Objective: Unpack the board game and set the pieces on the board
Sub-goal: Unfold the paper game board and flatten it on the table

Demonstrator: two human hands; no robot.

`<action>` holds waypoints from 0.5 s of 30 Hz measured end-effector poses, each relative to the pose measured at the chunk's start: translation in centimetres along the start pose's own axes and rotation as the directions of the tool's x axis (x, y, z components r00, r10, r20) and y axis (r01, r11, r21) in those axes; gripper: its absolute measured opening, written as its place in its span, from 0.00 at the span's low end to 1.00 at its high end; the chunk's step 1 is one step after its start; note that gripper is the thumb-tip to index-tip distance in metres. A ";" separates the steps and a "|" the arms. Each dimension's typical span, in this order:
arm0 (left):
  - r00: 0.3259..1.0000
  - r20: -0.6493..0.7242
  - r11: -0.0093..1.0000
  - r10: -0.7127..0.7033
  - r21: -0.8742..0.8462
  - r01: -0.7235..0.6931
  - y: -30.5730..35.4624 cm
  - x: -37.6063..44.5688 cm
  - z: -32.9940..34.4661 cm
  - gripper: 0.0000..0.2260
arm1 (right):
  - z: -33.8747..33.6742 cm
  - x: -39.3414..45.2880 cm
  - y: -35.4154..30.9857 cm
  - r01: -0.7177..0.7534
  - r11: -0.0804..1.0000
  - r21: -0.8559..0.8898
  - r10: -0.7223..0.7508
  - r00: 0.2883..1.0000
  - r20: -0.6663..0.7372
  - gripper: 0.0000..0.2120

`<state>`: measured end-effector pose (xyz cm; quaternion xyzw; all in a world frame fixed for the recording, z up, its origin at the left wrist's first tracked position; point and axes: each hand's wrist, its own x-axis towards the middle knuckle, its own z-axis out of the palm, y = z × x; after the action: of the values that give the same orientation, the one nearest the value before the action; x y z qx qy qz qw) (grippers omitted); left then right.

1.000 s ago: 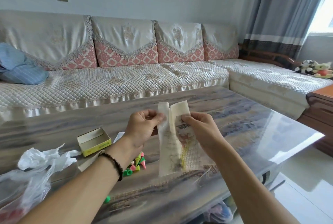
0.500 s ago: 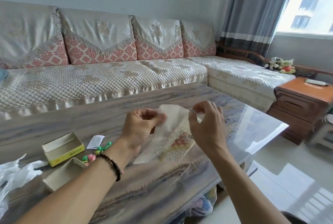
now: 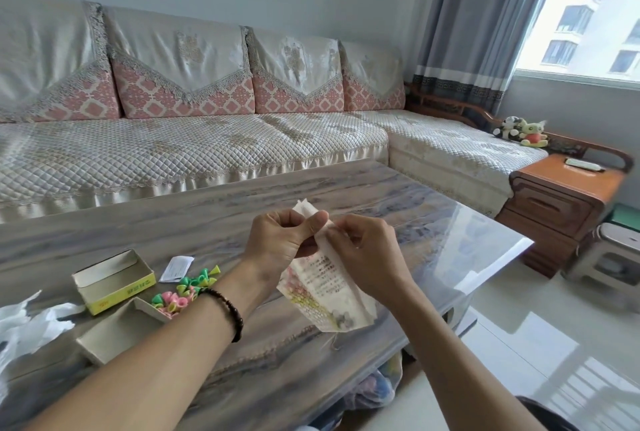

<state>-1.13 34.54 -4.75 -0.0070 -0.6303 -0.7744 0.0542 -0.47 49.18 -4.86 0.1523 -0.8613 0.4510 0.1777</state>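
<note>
A folded paper game board (image 3: 327,295), printed with text and a coloured honeycomb pattern, hangs in the air above the table. My left hand (image 3: 282,240) pinches its top edge from the left. My right hand (image 3: 367,255) pinches the same top edge from the right, and the two hands almost touch. A heap of small green, pink and yellow pegs (image 3: 185,292) lies on the table left of my left wrist. The yellow box tray (image 3: 114,280) stands open beside the pegs. The box's other half (image 3: 119,332) lies nearer me, partly under my left forearm.
The grey marbled table (image 3: 398,208) has a glossy right corner. A small white slip (image 3: 176,267) lies behind the pegs and crumpled white plastic (image 3: 33,323) sits at the left edge. A sofa runs behind; a wooden side cabinet (image 3: 561,202) and stool (image 3: 613,257) stand right.
The hands have come together at the top of the paper, which now hangs folded with its text side out. The view swung right and the second box half came into view.
</note>
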 end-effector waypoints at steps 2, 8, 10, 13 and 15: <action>1.000 -0.021 1.000 -0.009 0.007 0.009 0.1 -0.2 0.0 0.13 | -0.3 0.3 0.0 -0.062 0.998 -0.003 0.062 0.994 -0.088 0.07; 0.983 -0.180 0.923 0.022 0.381 0.049 -0.2 -0.2 -1.4 0.12 | -3.0 2.5 0.8 -0.291 0.904 0.315 0.375 0.892 -0.252 0.08; 0.983 -0.171 0.817 0.066 0.576 0.045 -0.1 -0.2 -1.8 0.31 | -3.8 2.8 0.5 -0.287 0.900 0.326 0.353 0.921 -0.164 0.08; 0.962 -0.039 0.747 0.270 0.639 -0.184 1.3 -0.6 -1.3 0.43 | -4.6 2.8 -0.6 -0.203 0.938 0.281 0.211 0.978 0.002 0.08; 0.940 0.096 0.617 0.328 0.732 -0.290 2.1 -0.3 -0.4 0.45 | -5.2 2.7 -1.5 -0.145 0.951 0.272 0.116 0.986 0.120 0.07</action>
<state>-0.64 33.75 -2.80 -0.0744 -0.8757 -0.4332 0.1998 -1.38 52.38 0.16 0.1414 -0.8050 0.5707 0.0796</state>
